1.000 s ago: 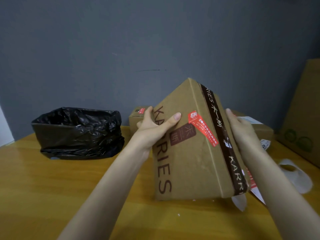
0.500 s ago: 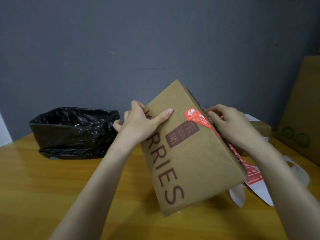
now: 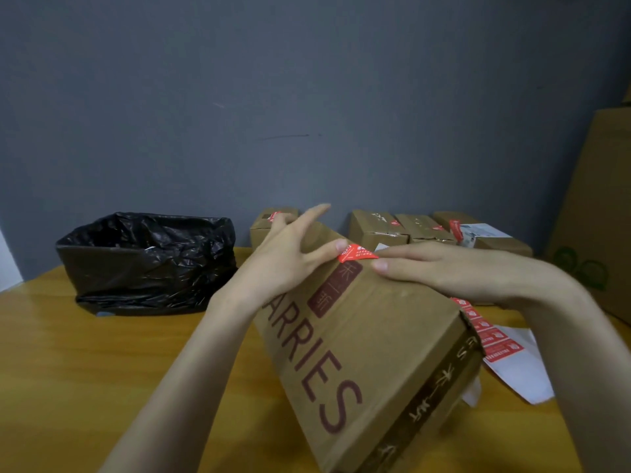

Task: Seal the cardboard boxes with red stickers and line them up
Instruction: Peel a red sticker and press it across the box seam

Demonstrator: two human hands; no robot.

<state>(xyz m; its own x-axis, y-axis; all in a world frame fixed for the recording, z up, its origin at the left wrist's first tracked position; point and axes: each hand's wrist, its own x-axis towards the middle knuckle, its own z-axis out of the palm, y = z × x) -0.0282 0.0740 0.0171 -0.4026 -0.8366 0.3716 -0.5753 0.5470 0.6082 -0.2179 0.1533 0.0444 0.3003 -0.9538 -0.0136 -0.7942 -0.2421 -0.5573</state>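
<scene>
A brown cardboard box (image 3: 375, 339) printed with dark red letters lies tilted on the wooden table (image 3: 102, 363), its brown-taped edge toward the lower right. A red sticker (image 3: 356, 252) folds over its far top edge. My left hand (image 3: 290, 257) rests on the box's upper left with fingers spread, the thumb touching the sticker. My right hand (image 3: 454, 271) lies flat with straight fingers pressing along the top edge next to the sticker. A sheet of red stickers (image 3: 491, 332) on white backing peeks out right of the box.
Several small cardboard boxes (image 3: 403, 228) with red stickers stand in a row by the grey wall, one more (image 3: 269, 221) behind my left hand. A bin lined with a black bag (image 3: 146, 261) stands at the left. A big cardboard box (image 3: 601, 213) leans at the right.
The box has tipped down flatter toward me. My right hand moved from pinching the sticker to lying flat along the top edge. The row of boxes behind has come into sight.
</scene>
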